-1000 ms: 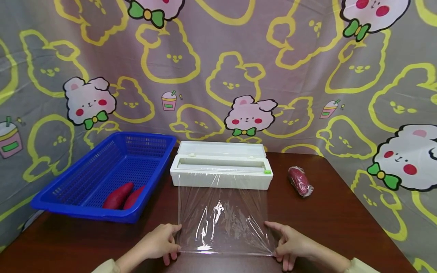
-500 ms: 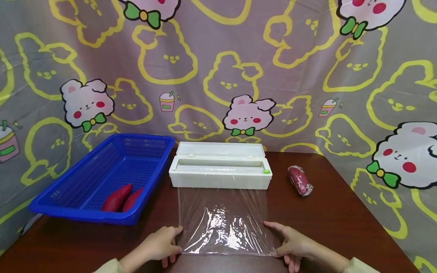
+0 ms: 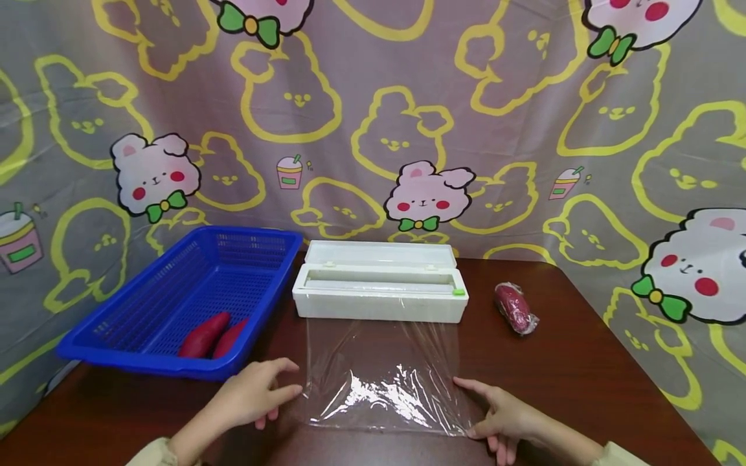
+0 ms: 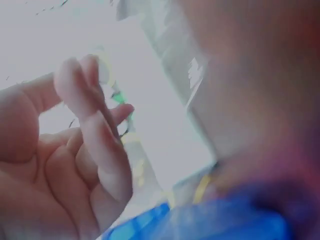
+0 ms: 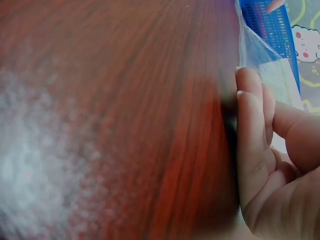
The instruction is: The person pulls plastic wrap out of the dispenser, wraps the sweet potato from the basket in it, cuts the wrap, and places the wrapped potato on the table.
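"Cling film (image 3: pixel 381 382): where is it, taking the sheet as the centre of the clock?"

"Clear and creased, it spreads in front of the person, running towards six o'clock from an open white box (image 3: pixel 381 266) at twelve. It is joined to the roll, uncut."

"And the hands?"

"The left hand (image 3: pixel 247 393), at nine, is empty, thumb and forefinger spread wide, just beside the film's edge. The right hand (image 3: pixel 504 414), near four, pinches the near corner narrowly, forefinger stretched along the side."

"Which step is this?"

"I judge that the sheet is drawn out and ready for filling. One wrapped red tuber (image 3: pixel 513 307) lies at two; two bare tubers (image 3: pixel 203 336) sit inside the blue basket (image 3: pixel 146 367) at ten."

"So what next?"

"Probably the free hand should fetch a bare tuber and lay it on the film, while the other keeps that corner from curling back."
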{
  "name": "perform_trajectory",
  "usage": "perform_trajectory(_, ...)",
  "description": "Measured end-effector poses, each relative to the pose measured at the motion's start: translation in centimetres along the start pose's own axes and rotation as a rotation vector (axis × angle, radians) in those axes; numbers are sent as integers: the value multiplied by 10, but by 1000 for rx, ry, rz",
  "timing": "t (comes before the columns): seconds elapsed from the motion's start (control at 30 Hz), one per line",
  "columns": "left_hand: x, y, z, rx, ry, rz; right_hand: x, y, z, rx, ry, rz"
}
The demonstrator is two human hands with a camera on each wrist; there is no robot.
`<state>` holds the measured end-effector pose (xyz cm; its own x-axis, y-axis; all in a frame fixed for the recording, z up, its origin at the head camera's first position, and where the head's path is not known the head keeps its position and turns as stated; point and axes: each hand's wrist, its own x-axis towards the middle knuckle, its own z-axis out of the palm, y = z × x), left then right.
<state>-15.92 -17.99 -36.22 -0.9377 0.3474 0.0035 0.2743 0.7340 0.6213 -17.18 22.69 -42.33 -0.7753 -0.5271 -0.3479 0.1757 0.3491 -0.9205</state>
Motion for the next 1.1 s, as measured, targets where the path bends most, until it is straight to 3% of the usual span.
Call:
perform_trajectory(0.27,5,-3,-45,-76,208,164,1,3,-1,30,-38,-3)
perform_trajectory(0.47,9,-24,-69,-2,423,141,3,5,-3,29,-49,-21)
perform_trajectory(0.57,11,-42,-85,38,473,94,3,6,-3,29,-49,-23)
perform_trajectory(0.63,11,-55,-94,80,473,57,3,6,-3,30,-45,-17)
perform_trajectory(0.8,12,-79,-109,93,375,-9,1,6,-4,32,-40,-6)
perform_trajectory(0.97,17,-96,-117,93,298,-50,1,7,-5,49,-55,-17)
perform_trajectory(1.1,22,-108,-121,109,233,-123,0,8,-4,45,-51,-27)
